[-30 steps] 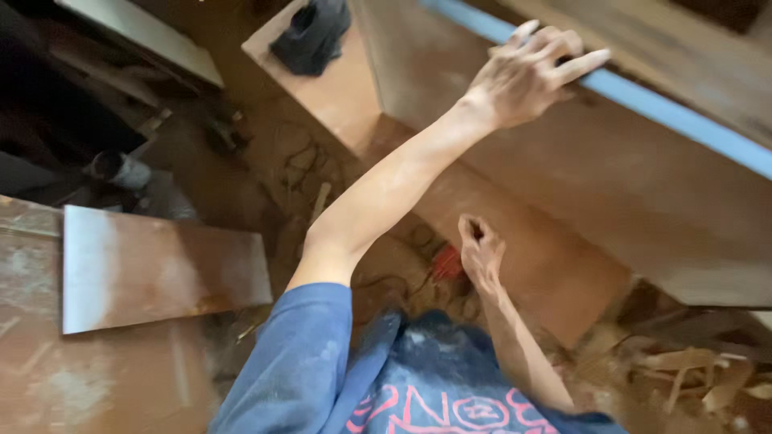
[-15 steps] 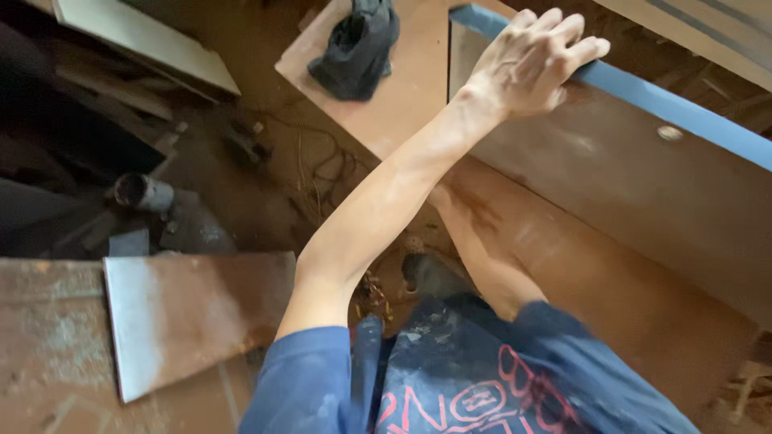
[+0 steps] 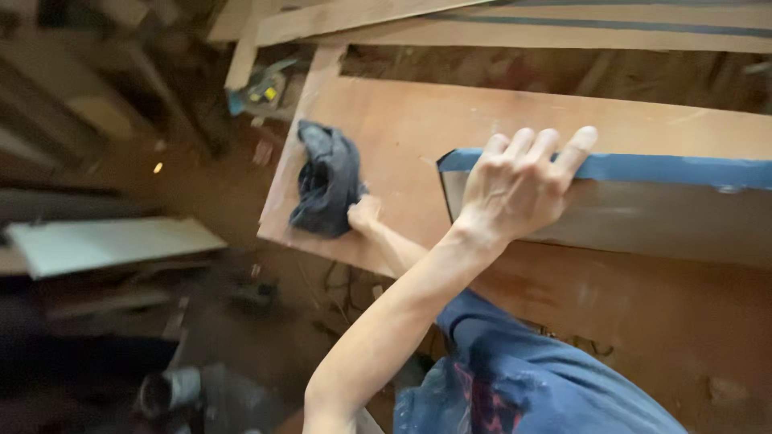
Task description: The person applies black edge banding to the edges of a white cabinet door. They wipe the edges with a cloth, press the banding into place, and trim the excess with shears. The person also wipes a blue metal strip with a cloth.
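At the panel's top edge: the left hand (image 3: 515, 189) hangs over the blue strip (image 3: 683, 170), four fingers curled across it and clamped down; the thumb is hidden behind the hand.
Left arm: bare, rising from the bottom of the view and crossing over the other forearm.
Panel (image 3: 643, 221): a brown board standing on edge, its grey-brown face turned toward the person, the blue strip running along its whole top to the right border.
Right hand (image 3: 366, 214): lower and to the left, resting against the right side of the dark cloth (image 3: 326, 181); it is small and blurred, so whether its fingers pinch the fabric or only press on it cannot be told.
Dark cloth: a crumpled grey-black rag, lying near the left end of the tabletop (image 3: 498, 108).
Tabletop: a flat reddish-brown sheet, dusty, reaching behind the panel.
Shirt (image 3: 547, 378): blue with a red print, at the bottom right.
Beyond the tabletop: long pale planks (image 3: 482, 28) lie across the top, and a small blue and yellow tool (image 3: 261, 88) sits near the sheet's far left corner.
Floor (image 3: 225, 193): dark and littered, with a pale board (image 3: 112, 241) at the left and a grey cylinder (image 3: 169, 390) at the lower left, both blurred.
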